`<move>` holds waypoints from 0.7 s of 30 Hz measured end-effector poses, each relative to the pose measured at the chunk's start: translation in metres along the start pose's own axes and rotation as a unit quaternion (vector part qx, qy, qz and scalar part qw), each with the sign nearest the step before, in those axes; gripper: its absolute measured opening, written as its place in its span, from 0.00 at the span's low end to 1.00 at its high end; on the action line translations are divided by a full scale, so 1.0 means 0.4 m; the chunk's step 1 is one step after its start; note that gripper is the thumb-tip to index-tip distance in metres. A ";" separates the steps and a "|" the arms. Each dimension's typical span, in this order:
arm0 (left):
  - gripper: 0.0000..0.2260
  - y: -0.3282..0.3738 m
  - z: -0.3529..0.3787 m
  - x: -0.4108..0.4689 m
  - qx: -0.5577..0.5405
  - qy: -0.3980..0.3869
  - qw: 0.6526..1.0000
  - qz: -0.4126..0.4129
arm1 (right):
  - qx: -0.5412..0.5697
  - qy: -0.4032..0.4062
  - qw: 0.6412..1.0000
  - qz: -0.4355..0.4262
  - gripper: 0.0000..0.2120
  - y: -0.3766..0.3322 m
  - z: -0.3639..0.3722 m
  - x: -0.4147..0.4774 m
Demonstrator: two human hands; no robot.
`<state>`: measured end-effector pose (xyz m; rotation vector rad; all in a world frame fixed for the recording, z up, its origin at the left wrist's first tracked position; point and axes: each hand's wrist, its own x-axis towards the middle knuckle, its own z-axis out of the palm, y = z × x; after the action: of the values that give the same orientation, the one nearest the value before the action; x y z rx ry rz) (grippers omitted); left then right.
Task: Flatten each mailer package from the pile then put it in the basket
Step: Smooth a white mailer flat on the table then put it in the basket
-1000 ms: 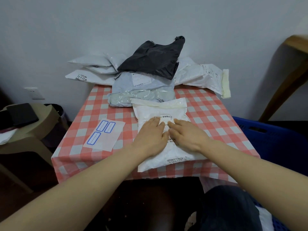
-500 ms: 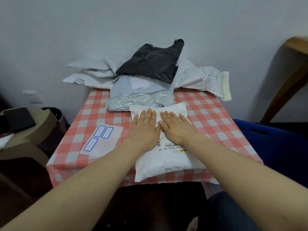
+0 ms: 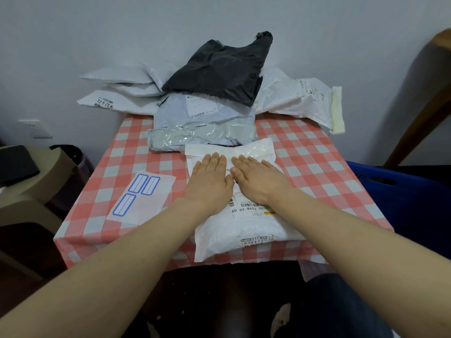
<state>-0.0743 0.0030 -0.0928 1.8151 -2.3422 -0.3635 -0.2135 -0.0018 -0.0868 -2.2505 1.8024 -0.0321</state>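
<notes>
I see a checked surface (image 3: 305, 152) against a grey wall (image 3: 97, 32). The left hand (image 3: 210, 181) and right hand (image 3: 258, 181) lie flat side by side, fingers straight, pressing the white mailer (image 3: 244, 228) at the near edge. The pile (image 3: 219, 69) sits just behind it, and the blue basket (image 3: 402, 191) stands to the right.

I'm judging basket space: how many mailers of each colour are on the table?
Black mailer: 1
Grey mailers: 2
White mailers: at least 6, overlaps may hide more
Total: at least 9
</notes>
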 end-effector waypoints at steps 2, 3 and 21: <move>0.25 -0.001 0.002 0.001 -0.002 -0.002 1.000 -0.001 | -0.001 -0.002 1.000 0.001 0.25 0.000 0.000 0.001; 0.25 0.000 0.001 0.001 -0.002 -0.003 1.000 0.000 | -0.003 -0.002 1.000 0.002 0.25 0.000 0.000 0.002; 0.25 -0.001 -0.001 -0.001 0.010 -0.019 1.000 0.002 | -0.020 -0.016 1.000 0.009 0.25 0.003 0.003 0.016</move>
<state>-0.0737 0.0032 -0.0924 1.8278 -2.3823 -0.3782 -0.2129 -0.0080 -0.0889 -2.2496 1.8217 0.0443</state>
